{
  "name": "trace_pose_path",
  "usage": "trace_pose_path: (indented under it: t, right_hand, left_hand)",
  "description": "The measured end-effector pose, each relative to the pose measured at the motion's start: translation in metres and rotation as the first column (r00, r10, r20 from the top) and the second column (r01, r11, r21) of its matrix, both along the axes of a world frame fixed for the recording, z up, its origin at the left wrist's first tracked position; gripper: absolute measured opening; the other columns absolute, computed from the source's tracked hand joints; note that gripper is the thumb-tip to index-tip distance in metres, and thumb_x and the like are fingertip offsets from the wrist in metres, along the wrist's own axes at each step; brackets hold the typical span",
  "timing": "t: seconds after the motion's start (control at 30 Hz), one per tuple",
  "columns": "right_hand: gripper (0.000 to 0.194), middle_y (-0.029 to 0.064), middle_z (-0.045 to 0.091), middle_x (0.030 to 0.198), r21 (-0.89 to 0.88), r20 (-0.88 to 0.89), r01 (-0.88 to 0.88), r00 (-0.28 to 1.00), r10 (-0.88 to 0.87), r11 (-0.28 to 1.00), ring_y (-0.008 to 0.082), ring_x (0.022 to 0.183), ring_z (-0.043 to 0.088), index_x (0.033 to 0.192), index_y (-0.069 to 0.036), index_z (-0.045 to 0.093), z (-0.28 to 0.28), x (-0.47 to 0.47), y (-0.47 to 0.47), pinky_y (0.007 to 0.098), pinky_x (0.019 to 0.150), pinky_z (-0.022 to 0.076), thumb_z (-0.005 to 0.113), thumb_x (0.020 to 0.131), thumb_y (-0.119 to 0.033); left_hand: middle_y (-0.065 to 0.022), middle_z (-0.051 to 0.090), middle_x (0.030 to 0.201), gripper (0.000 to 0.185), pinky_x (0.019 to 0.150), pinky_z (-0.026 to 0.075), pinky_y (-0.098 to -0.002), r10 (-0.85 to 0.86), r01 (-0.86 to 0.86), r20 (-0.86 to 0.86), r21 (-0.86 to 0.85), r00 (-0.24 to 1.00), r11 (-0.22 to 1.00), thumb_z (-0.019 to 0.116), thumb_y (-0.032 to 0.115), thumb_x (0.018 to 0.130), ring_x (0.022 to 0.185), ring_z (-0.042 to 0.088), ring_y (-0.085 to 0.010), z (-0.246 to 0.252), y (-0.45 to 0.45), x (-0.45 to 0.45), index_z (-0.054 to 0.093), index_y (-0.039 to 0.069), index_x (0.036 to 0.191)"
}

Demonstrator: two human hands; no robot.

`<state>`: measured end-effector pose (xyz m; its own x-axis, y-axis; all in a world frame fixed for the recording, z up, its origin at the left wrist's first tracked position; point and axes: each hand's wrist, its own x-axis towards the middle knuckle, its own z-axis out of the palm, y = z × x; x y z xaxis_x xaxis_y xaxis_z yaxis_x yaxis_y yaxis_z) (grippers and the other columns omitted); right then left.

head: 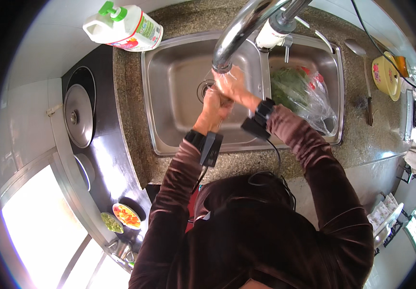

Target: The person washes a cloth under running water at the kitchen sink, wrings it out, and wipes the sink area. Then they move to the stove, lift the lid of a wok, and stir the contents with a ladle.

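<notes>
Both hands are over the large left basin of a stainless steel double sink. Directly beneath the faucet spout, my right hand is wet, with water splashing over it. My left hand is just below it, its fingers curled and touching or very near the right hand. Motion blur and overlap hide the fingers, and no object shows between the hands. Behind them, the round drain is partly covered. Dark devices with cables are strapped to both wrists.
In the smaller right basin lies a clear plastic bag with leafy greens. A white pump bottle stands at the back left. A long-handled spatula and a yellow floral container sit on the right counter. At left are a pot lid and a bowl of cut orange vegetables.
</notes>
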<state>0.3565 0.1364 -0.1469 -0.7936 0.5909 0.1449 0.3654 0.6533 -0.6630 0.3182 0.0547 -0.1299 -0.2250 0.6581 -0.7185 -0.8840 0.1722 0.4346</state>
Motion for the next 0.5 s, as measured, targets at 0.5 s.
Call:
trace_pose_path:
  t: [0.5]
  right_hand:
    - [0.021, 0.0123, 0.062, 0.084, -0.163, -0.015, -0.151, 0.989, 0.15, 0.975, 0.035, 0.076, 0.061, 0.082, -0.009, 0.062, 0.051, 0.006, -0.004, 0.0438, 0.063, 0.0491, 0.057, 0.084, -0.029]
  left_hand:
    - [0.0017, 0.057, 0.087, 0.025, 0.066, 0.046, -0.0278, 0.273, -0.302, 0.143, 0.267, 0.951, 0.915, 0.043, 0.032, 0.096, 0.081, 0.055, -0.0132, -0.016, -0.007, -0.013, 0.055, 0.01, 0.102]
